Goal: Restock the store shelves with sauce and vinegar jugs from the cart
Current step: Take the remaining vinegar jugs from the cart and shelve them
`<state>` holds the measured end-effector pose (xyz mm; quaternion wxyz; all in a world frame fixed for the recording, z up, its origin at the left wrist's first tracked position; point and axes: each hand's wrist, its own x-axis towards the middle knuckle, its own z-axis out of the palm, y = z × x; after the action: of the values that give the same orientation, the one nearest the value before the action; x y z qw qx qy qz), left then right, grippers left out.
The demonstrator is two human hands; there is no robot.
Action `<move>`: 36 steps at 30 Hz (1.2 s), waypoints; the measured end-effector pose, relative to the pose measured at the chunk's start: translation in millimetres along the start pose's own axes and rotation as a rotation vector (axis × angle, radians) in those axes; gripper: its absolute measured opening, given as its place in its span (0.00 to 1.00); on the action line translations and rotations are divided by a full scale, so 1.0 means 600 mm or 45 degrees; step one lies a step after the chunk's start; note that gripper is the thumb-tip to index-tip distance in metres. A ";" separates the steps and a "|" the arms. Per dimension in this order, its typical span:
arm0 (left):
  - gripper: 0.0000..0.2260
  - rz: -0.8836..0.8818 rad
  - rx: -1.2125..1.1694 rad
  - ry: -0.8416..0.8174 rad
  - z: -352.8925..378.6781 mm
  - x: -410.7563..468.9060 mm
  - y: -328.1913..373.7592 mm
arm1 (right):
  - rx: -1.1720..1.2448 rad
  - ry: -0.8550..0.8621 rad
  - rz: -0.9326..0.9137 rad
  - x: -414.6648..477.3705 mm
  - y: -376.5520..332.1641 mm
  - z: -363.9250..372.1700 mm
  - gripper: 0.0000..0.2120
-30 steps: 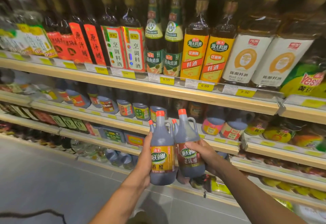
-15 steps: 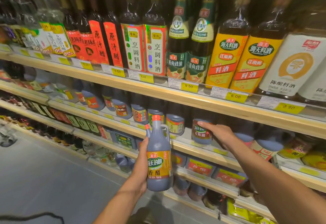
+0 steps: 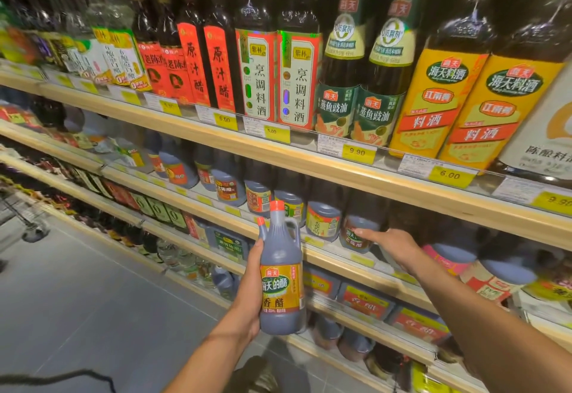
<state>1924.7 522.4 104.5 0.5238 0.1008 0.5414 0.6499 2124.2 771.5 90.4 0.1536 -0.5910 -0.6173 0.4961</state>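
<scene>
My left hand (image 3: 252, 295) grips a dark vinegar jug (image 3: 281, 272) with a red cap and a yellow-green label, upright in front of the shelves. My right hand (image 3: 390, 244) reaches onto the middle shelf (image 3: 337, 252). Its straight fingers lie against a similar dark jug (image 3: 356, 235) that stands in the row there, under the shelf above. Whether the fingers grip that jug is hard to tell; they look straight.
Several dark jugs (image 3: 322, 222) fill the middle shelf to the left. Tall sauce and cooking-wine bottles (image 3: 340, 83) line the top shelf, with price tags (image 3: 356, 153) on its edge. Lower shelves hold boxed jugs (image 3: 365, 301). A cart's edge (image 3: 28, 216) shows at left on the grey floor.
The right hand set its jug into the middle-shelf row and its fingers have straightened. The left hand still holds its jug, and the view has moved closer to the shelves.
</scene>
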 end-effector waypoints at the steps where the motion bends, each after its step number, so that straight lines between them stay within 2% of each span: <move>1: 0.27 -0.005 -0.001 -0.002 0.003 -0.004 0.002 | -0.028 0.014 -0.001 -0.003 -0.002 0.001 0.42; 3: 0.28 -0.013 0.001 -0.013 0.010 -0.014 0.005 | -0.084 0.041 0.005 -0.010 -0.007 0.001 0.39; 6: 0.28 -0.023 0.003 -0.029 0.025 -0.031 0.012 | -0.158 0.043 -0.016 -0.029 -0.016 -0.006 0.30; 8: 0.27 -0.026 -0.004 -0.050 0.036 -0.044 0.014 | -0.140 0.042 -0.070 -0.044 -0.013 -0.015 0.29; 10: 0.27 -0.036 -0.002 -0.098 0.052 -0.057 0.015 | -0.092 0.020 -0.128 -0.067 -0.006 -0.027 0.36; 13: 0.27 -0.049 0.012 -0.172 0.084 -0.075 0.016 | -0.002 -0.096 -0.135 -0.116 0.006 -0.050 0.53; 14: 0.27 -0.055 0.013 -0.198 0.095 -0.080 0.014 | -0.039 -0.122 -0.159 -0.135 0.010 -0.057 0.55; 16: 0.27 -0.067 0.004 -0.239 0.118 -0.088 0.008 | -0.186 -0.123 -0.250 -0.172 0.020 -0.067 0.52; 18: 0.28 -0.079 -0.004 -0.261 0.139 -0.096 -0.003 | -0.214 -0.120 -0.328 -0.213 0.027 -0.073 0.45; 22: 0.27 -0.101 -0.010 -0.325 0.194 -0.113 -0.027 | 0.051 -0.194 -0.346 -0.294 0.027 -0.088 0.20; 24: 0.26 -0.114 -0.032 -0.356 0.221 -0.120 -0.039 | 0.197 -0.272 -0.294 -0.326 0.030 -0.096 0.12; 29: 0.28 -0.176 -0.034 -0.404 0.264 -0.125 -0.063 | 0.473 -0.354 -0.161 -0.360 0.052 -0.117 0.13; 32: 0.32 -0.196 0.035 -0.428 0.276 -0.120 -0.069 | 0.430 -0.384 -0.192 -0.362 0.066 -0.125 0.14; 36: 0.31 -0.178 0.141 -0.471 0.286 -0.110 -0.076 | 0.361 -0.377 -0.229 -0.361 0.075 -0.122 0.17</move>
<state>2098.9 566.6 163.9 0.6518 0.2094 0.4765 0.5516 2262.2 603.5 174.1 0.1863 -0.4269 -0.6074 0.6435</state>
